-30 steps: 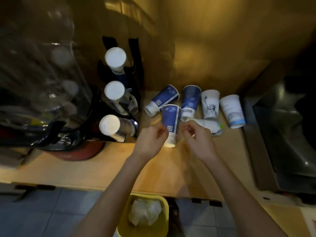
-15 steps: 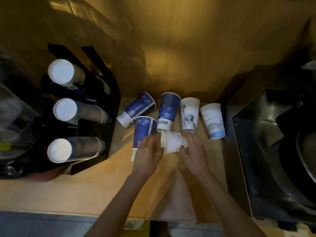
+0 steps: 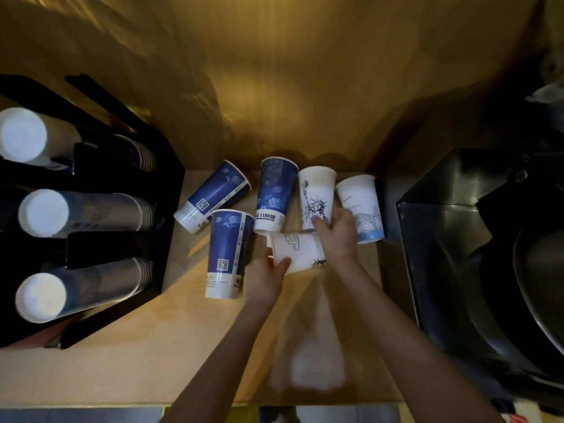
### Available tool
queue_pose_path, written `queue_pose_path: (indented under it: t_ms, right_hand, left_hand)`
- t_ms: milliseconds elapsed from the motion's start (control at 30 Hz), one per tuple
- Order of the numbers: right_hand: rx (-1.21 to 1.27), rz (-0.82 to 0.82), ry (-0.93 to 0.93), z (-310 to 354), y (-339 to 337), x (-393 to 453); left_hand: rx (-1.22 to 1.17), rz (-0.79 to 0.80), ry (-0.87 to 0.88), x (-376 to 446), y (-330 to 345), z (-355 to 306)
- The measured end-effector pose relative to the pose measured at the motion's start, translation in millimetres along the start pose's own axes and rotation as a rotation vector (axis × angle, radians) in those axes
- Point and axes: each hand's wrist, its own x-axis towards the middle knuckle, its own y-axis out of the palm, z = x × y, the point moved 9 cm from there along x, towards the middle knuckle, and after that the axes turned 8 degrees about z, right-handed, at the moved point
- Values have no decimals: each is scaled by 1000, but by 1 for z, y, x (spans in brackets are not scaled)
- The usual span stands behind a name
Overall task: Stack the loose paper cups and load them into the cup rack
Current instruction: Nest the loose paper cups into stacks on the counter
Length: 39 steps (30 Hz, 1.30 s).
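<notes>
Head view, dim warm light. Wooden counter (image 3: 122,361) with six loose paper cups on their sides.

Left hand (image 3: 264,277): fingers (image 3: 282,264) curled round the rim end of the white cloud-print cup (image 3: 297,251), thumb on its near side; grasping. This cup lies crosswise, its open mouth pointing left beyond the left fingertips.

Right hand (image 3: 337,236): palm down over the base end of the same cup, fingers (image 3: 320,222) spread forward and reaching onto the foot of the statue-print cup (image 3: 316,198). Cannot tell whether these fingers are clenched on either cup or merely resting.

Just left of the left fingers: tall blue cup (image 3: 229,254), base toward the viewer, touching or nearly touching the left hand's knuckles. Beyond the left fingertips: dark blue flower cup (image 3: 274,195), mouth away. Further left of that, a slanted blue cup (image 3: 215,196). Right of the right fingers, partly under the hand's edge: bridge-print cup (image 3: 363,206) with a pale blue band.

Cup rack (image 3: 122,245), black, well left of both hands. Three stacks of cups lie in it, white bases facing the camera: top stack (image 3: 23,135), middle stack (image 3: 44,213), bottom stack (image 3: 41,297).

Dark metal appliance (image 3: 457,239) well right of the right hand.
</notes>
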Motion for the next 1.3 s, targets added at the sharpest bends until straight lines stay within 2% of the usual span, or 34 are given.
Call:
queue_pose_path:
  t_ms: [100, 167, 367, 467, 600, 800, 967, 1167, 1300]
  right_hand:
    - [19, 35, 138, -10, 10, 15]
    - [11, 56, 155, -11, 14, 19]
    - [27, 61, 119, -10, 8, 15]
    - [127, 35, 90, -4, -8, 4]
    - [301, 19, 21, -1, -28, -21]
    - [205, 20, 20, -30, -22, -66]
    - [38, 72, 14, -58, 8, -87]
    - [6, 43, -7, -56, 15, -93]
    - [10, 118, 18, -61, 19, -91]
  left_hand:
    - [34, 71, -17, 2, 5, 6]
    - [31, 92, -17, 0, 7, 9]
    - [88, 129, 34, -3, 3, 6]
    - [88, 176, 48, -5, -2, 6]
    - [153, 160, 99, -11, -25, -14]
    - [290, -3, 321, -40, -83, -80]
    - [385, -140, 616, -78, -116, -137]
    - [563, -107, 925, -122, -90, -173]
    - [734, -87, 1052, -131, -53, -170]
